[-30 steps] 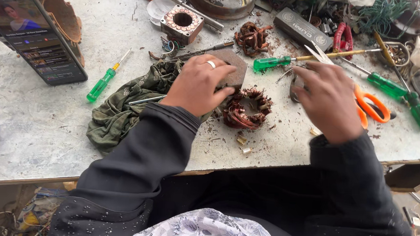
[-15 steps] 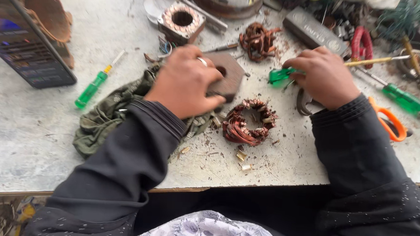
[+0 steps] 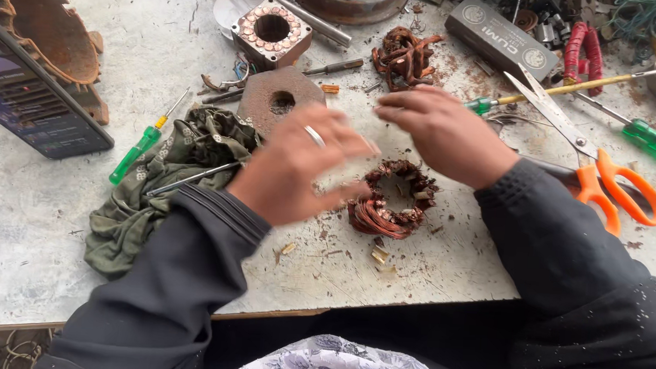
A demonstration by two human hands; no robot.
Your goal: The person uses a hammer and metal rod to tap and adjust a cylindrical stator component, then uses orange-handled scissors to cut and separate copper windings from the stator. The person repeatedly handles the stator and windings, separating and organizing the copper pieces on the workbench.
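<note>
Near bench edge, the copper coil ring [image 3: 393, 205] lies flat on the worktable [image 3: 443, 273], btwn both hands w/ wire scraps beside it; looks stiff but springy, fairly light, w/ sharp cut ends and thin strands that'd snag, so prob. best taken by the outer bundle, not loose ends. Left hand [image 3: 299, 164] hovers just above-left, fingers spread, holding nothing; right hand [image 3: 443, 134] hangs over the far rim, fingers loosely curled, blurred, apparently empty. Beyond: rusty plate [image 3: 280, 96], green rag [image 3: 171, 176], orange scissors [image 3: 605, 184].

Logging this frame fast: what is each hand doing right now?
Left hand: open, fingers spread, blurred, holding nothing, beside the ring-shaped copper wire coil.
Right hand: loosely open above the coil, nothing visibly held.
</note>
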